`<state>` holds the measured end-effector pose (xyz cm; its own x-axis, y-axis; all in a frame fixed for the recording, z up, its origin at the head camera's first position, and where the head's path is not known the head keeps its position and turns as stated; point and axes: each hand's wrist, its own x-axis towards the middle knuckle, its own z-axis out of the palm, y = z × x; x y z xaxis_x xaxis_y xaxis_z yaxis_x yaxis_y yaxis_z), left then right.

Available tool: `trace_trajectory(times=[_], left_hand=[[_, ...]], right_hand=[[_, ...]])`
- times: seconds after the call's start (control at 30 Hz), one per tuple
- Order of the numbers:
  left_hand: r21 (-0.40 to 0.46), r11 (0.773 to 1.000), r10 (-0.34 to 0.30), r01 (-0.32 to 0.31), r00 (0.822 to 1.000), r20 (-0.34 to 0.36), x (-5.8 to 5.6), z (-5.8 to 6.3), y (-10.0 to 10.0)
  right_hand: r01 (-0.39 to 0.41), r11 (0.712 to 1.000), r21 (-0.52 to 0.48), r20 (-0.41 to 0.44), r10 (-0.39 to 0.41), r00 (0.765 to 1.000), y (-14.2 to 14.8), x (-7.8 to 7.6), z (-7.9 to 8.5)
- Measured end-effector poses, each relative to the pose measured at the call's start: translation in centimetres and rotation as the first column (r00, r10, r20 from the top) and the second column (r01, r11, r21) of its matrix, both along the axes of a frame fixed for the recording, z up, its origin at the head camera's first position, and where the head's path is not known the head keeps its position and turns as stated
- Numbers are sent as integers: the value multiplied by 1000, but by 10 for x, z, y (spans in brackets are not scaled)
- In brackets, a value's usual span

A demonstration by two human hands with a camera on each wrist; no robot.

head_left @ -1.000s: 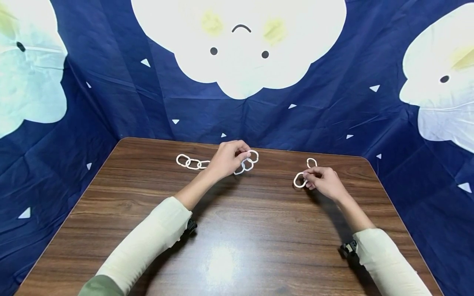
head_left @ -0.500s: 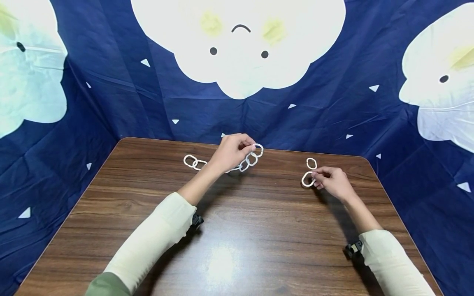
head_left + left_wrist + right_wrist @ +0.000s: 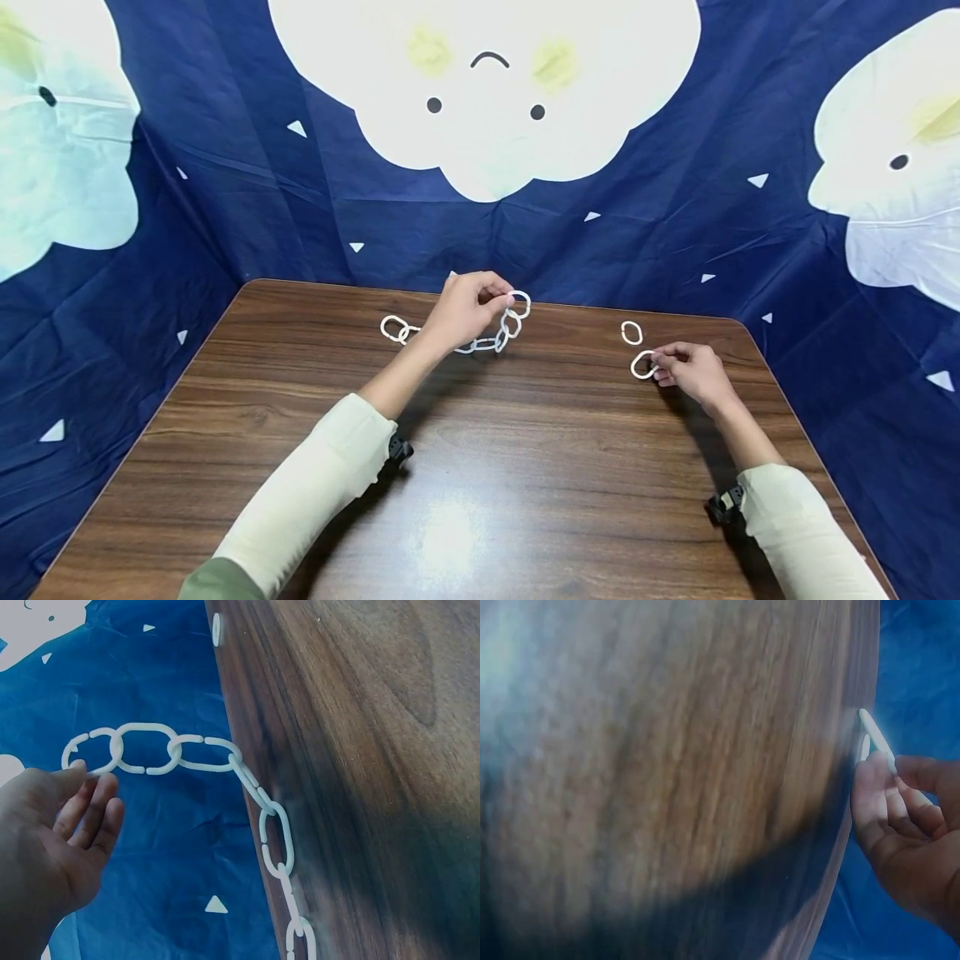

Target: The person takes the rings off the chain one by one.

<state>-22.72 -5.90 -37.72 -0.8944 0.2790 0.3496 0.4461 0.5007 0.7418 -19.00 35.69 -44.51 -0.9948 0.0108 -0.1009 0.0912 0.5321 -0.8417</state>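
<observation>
My right hand (image 3: 692,369), pinching a white link (image 3: 633,367), has shifted rightward past the loose link (image 3: 641,335) — left of that, my left hand (image 3: 467,312) pinches a chain (image 3: 235,759) (partly hidden).

"How is the white chain (image 3: 237,756) held?"
"By one end, in left fingers (image 3: 96,814)."
"And separately?"
"A white link (image 3: 877,735) is pinched in right fingers (image 3: 870,796); a second link (image 3: 641,335) is laid on the tabletop (image 3: 525,433)."
</observation>
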Motion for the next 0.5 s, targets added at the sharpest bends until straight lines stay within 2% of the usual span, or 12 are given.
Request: trace_trajectory(times=[0.17,0.5], left_hand=[[9,1000,-6,6,999,34,1,0,0],[19,1000,-2,1,1000,27,0,3,-3]], right_hand=[[41,999,-3,44,-41,998,5,-2,0],[104,986,132,73,-115,991,8,-9,0]])
